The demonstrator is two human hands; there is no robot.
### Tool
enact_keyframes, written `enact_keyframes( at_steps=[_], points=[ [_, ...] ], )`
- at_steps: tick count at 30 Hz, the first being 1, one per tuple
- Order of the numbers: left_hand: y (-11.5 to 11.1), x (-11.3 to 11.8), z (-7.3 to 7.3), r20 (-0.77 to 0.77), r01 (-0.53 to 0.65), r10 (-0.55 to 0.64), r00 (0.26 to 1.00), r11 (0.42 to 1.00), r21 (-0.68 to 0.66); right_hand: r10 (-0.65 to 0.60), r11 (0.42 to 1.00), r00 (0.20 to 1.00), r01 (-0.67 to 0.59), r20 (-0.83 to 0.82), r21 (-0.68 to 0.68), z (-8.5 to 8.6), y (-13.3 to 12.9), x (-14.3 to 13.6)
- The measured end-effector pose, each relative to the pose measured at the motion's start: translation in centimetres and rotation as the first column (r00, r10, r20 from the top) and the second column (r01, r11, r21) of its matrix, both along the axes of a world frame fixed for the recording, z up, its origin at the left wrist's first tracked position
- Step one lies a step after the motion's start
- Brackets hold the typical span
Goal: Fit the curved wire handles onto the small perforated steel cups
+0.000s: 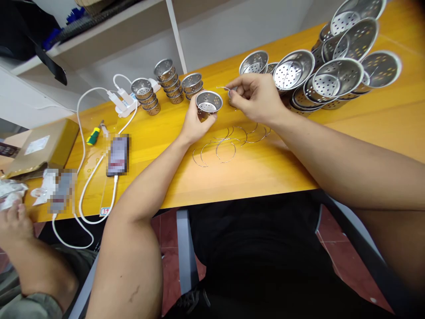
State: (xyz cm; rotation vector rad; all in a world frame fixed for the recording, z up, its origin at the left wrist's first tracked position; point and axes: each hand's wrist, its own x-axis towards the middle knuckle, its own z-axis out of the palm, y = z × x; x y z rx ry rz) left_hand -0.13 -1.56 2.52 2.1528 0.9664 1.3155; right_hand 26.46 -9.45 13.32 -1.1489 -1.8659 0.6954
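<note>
My left hand (195, 122) is wrapped round a small perforated metal cup (209, 103), its open mouth tilted up toward me. To its right, my right hand (254, 97) pinches a thin curved metal wire (223, 87), whose free end points toward the cup without touching it. Several loose wire rings (226, 150) lie on the table below and between the hands. Stacks of similar small cups (169, 82) stand beyond my left hand. Larger perforated cups (294, 71) are grouped just past my right hand.
The yellow table (186, 186) carries a white power strip (124, 104) with cables, a phone (117, 155), a green-and-yellow screwdriver (93, 136) and a cardboard box (46, 148). Another person's hand (15, 221) rests at the far left edge, near a second device (63, 190). Shelving stands behind.
</note>
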Motion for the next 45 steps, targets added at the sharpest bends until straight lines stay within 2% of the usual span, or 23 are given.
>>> enact_keyframes(
  at_steps=[10,14,19,23,28,32,37,42,45],
  points=[
    [-0.3,-1.1,0.6,-0.045,-0.069,0.071,0.996,0.996,0.053,0.006,1.0,1.0,-0.007,0.025,0.028,0.4,-0.7,-0.1],
    [0.0,-1.1,0.2,-0.03,-0.012,0.013,0.999,0.999,0.03,0.017,0.999,1.0,-0.018,0.013,0.028,0.3,-0.8,-0.2],
    [0.7,-1.2,-0.7,-0.048,0.006,-0.005,0.999,0.999,0.038,0.052,0.999,0.999,-0.051,0.001,-0.014,0.3,-0.9,-0.2],
    [1.0,-0.9,-1.1,-0.043,0.03,-0.027,0.999,0.997,0.07,0.022,0.999,0.999,-0.023,-0.039,-0.03,0.6,-1.1,-0.3],
    [-0.4,-0.4,0.5,-0.022,-0.057,0.059,0.998,0.996,0.074,0.008,0.999,1.0,-0.009,-0.029,-0.04,0.4,-0.9,-0.3],
    [-1.1,-0.5,1.5,-0.029,-0.061,0.062,0.998,0.997,0.043,-0.01,1.0,1.0,0.01,-0.023,0.001,-0.2,-0.5,-0.1],
    [0.3,-1.1,0.0,-0.015,0.008,-0.007,1.0,1.0,0.01,0.003,0.998,0.998,0.0,-0.055,0.057,-1.0,0.1,-0.1],
    [2.2,-1.3,-2.1,-0.009,0.076,-0.076,0.997,0.995,0.058,0.03,0.996,0.978,-0.013,-0.206,0.085,-1.2,0.1,-0.4],
    [2.5,-1.1,-2.6,-0.001,0.085,-0.085,0.996,0.993,0.085,0.058,0.995,0.97,-0.038,-0.235,0.09,-1.3,0.2,-0.4]
  ],
)
